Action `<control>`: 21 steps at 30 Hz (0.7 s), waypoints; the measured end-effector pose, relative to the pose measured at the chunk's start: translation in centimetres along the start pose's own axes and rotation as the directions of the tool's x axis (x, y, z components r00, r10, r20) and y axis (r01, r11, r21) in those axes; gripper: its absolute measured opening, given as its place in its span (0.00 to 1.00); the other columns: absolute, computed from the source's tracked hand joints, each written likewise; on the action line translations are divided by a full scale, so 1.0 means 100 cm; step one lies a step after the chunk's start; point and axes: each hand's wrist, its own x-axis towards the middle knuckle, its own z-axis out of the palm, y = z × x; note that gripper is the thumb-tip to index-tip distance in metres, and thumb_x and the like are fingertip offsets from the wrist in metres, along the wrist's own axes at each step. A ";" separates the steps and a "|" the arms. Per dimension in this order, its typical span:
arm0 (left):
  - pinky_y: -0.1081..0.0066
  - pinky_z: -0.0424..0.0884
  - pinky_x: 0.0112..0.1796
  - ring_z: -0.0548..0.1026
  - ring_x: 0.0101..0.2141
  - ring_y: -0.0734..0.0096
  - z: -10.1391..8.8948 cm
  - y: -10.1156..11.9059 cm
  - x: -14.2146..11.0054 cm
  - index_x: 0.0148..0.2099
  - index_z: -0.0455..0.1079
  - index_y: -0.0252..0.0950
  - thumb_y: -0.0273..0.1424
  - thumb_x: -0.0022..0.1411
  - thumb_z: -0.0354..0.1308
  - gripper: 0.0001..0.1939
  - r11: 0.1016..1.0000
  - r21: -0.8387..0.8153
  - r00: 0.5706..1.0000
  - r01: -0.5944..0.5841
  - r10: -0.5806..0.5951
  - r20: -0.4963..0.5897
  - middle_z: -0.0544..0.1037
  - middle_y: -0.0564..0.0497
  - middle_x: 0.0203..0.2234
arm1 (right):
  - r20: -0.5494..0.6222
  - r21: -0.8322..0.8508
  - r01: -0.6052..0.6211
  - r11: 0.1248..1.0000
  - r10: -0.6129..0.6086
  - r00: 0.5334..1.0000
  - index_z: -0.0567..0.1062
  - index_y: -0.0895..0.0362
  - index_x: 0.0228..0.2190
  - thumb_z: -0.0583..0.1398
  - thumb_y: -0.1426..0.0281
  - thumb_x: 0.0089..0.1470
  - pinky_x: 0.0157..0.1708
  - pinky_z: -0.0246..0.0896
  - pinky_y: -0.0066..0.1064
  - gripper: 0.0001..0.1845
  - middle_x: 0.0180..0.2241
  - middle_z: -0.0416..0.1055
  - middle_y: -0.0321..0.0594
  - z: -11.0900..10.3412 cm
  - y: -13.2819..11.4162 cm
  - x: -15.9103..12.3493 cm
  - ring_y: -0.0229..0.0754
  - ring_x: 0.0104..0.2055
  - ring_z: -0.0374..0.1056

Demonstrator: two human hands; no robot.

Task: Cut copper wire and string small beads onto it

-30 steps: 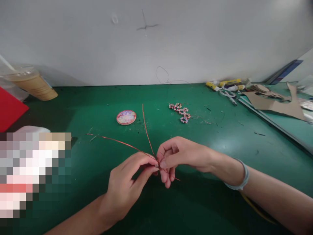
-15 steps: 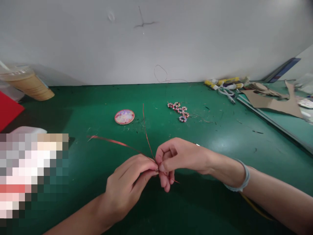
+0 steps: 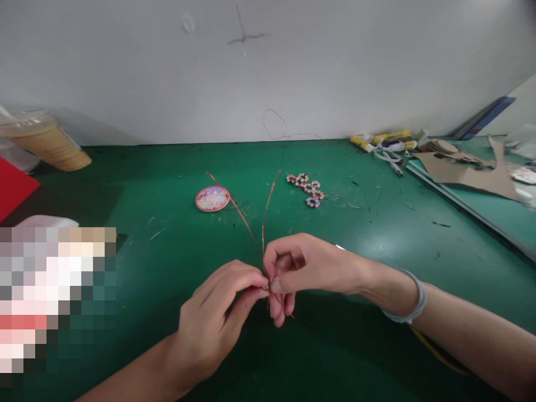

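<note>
A thin reddish copper-coloured wire (image 3: 242,214) runs up from my fingertips in two long strands that spread apart, and short ends stick out below. My left hand (image 3: 228,310) pinches a tiny piece at the wire's crossing, mostly hidden by the fingers. Thumb and forefinger of my right hand (image 3: 288,276) are closed on the wire right beside it, the fingertips nearly touching the left ones. Beyond the hands lies a round dish of small pale beads (image 3: 213,199). To its right is a chain of beaded flower rings (image 3: 309,188).
Yellow-and-white tubes (image 3: 383,139) and a white cable (image 3: 387,159) lie at the back right, near cut cardboard (image 3: 464,173). A tilted plastic cup with a brown drink (image 3: 50,142) and a red sheet (image 3: 14,190) are at the left. A grey wall (image 3: 167,84) bounds the green table (image 3: 146,184).
The two upper wire strands have swung to the right and now stand more upright. Both hands have shifted very slightly left, still pinching at the same spot.
</note>
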 end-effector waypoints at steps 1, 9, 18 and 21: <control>0.76 0.71 0.34 0.75 0.31 0.74 0.000 0.000 0.000 0.39 0.67 0.41 0.19 0.59 0.54 0.10 1.000 0.012 1.000 0.005 -0.005 -0.005 0.77 0.56 0.30 | -0.008 -0.007 0.015 1.000 -0.015 1.000 0.66 0.60 0.30 0.60 0.74 0.51 0.28 0.67 0.26 0.05 0.24 0.73 0.35 0.001 0.000 0.000 0.35 0.27 0.73; 0.77 0.71 0.33 0.74 0.30 0.74 0.000 0.003 -0.001 0.38 0.66 0.41 0.21 0.60 0.53 0.09 0.997 0.052 0.998 0.048 -0.046 -0.037 0.76 0.55 0.30 | -0.148 -0.176 0.054 0.983 -0.080 0.986 0.66 0.59 0.29 0.59 0.73 0.51 0.28 0.68 0.28 0.04 0.23 0.72 0.35 0.011 -0.005 -0.003 0.35 0.27 0.72; 0.79 0.70 0.33 0.73 0.30 0.77 0.001 0.001 -0.002 0.39 0.65 0.41 0.20 0.60 0.53 0.09 0.993 -0.008 0.993 0.114 -0.114 -0.024 0.74 0.55 0.31 | -0.226 -0.354 0.087 0.931 -0.175 0.958 0.67 0.59 0.28 0.56 0.78 0.51 0.31 0.68 0.28 0.04 0.24 0.72 0.34 0.017 -0.008 -0.006 0.34 0.28 0.71; 0.80 0.70 0.30 0.73 0.28 0.78 0.001 0.002 -0.003 0.39 0.65 0.40 0.20 0.61 0.52 0.10 0.983 -0.082 0.986 0.164 -0.164 0.005 0.74 0.56 0.30 | -0.207 -0.378 0.100 0.920 -0.190 0.960 0.67 0.58 0.28 0.56 0.78 0.52 0.30 0.68 0.27 0.04 0.25 0.72 0.34 0.014 -0.007 -0.005 0.34 0.28 0.71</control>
